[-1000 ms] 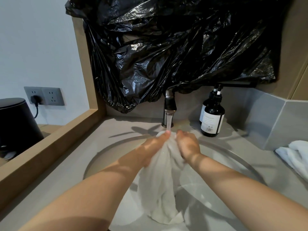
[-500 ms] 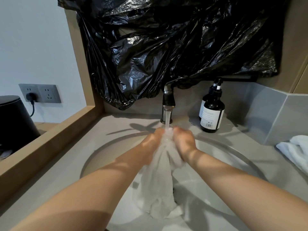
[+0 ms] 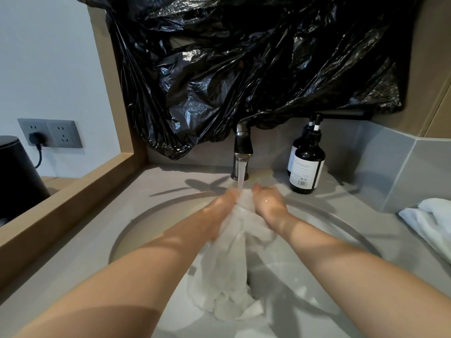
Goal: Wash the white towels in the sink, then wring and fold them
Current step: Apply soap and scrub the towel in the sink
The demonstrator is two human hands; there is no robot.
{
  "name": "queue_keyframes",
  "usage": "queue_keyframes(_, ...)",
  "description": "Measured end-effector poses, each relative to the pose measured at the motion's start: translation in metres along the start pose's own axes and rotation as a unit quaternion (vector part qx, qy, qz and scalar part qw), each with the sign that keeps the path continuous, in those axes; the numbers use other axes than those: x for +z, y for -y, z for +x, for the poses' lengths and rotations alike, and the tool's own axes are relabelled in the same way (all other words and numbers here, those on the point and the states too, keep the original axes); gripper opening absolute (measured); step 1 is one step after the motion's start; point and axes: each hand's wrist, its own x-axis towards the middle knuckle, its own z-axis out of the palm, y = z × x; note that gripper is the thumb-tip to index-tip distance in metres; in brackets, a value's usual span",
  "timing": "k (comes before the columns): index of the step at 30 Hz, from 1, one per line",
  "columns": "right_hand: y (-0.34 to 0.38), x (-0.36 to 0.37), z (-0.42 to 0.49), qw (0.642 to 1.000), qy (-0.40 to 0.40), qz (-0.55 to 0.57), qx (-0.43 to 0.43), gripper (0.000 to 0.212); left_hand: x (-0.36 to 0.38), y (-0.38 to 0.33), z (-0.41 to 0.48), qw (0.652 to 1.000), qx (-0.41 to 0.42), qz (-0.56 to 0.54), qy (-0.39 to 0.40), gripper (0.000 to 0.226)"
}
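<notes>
A white towel [image 3: 234, 259] is hanging bunched between the left grip [image 3: 223, 211] and the right grip [image 3: 268, 206]. Its top is being gathered in both, and its wet, crumpled length is trailing down below them into the round grey sink [image 3: 136, 223]. A second white towel [image 3: 429, 223] is lying in a loose heap on the tabletop [image 3: 390, 230], well to the right of the right grip, outside the sink.

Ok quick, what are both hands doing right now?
Left hand: closed, gripping the top of the white towel.
Right hand: closed, gripping the same towel.
</notes>
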Motion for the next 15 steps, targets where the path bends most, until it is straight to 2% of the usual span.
queue_keyframes(2, 0.001, -0.007, 0.002, 0.997, 0.028, -0.061, 0.031, 0.046, -0.003, 0.005, 0.006, 0.999, -0.026, 0.036, 0.027, 0.039)
queue_keyframes(4, 0.006, -0.010, 0.001, 0.992, 0.050, -0.112, 0.023, 0.047, -0.017, 0.009, 0.013, 0.992, -0.047, 0.110, -0.029, 0.033)
queue_keyframes(6, 0.013, -0.017, 0.001, 0.991, 0.055, -0.122, -0.011, 0.039, -0.032, 0.012, 0.017, 0.982, -0.062, 0.170, -0.054, 0.034)
queue_keyframes(8, 0.021, -0.026, 0.001, 0.990, 0.050, -0.116, -0.066, 0.035, -0.044, 0.014, 0.017, 0.973, -0.039, 0.226, -0.041, 0.039)
queue_keyframes(10, 0.028, -0.034, 0.000, 0.989, 0.041, -0.097, -0.100, 0.036, -0.046, 0.016, 0.014, 0.961, 0.003, 0.277, -0.009, 0.062)
queue_keyframes(11, 0.031, -0.039, -0.001, 0.992, 0.038, -0.069, -0.103, 0.038, -0.044, 0.016, 0.011, 0.957, 0.017, 0.287, 0.040, 0.077)
queue_keyframes(13, 0.038, -0.049, -0.004, 0.995, 0.030, 0.008, -0.090, 0.036, -0.034, 0.018, 0.003, 0.942, 0.050, 0.300, 0.139, 0.111)
queue_keyframes(15, 0.044, -0.061, -0.010, 0.995, 0.019, 0.083, -0.057, 0.028, -0.021, 0.021, -0.003, 0.932, 0.080, 0.296, 0.191, 0.135)
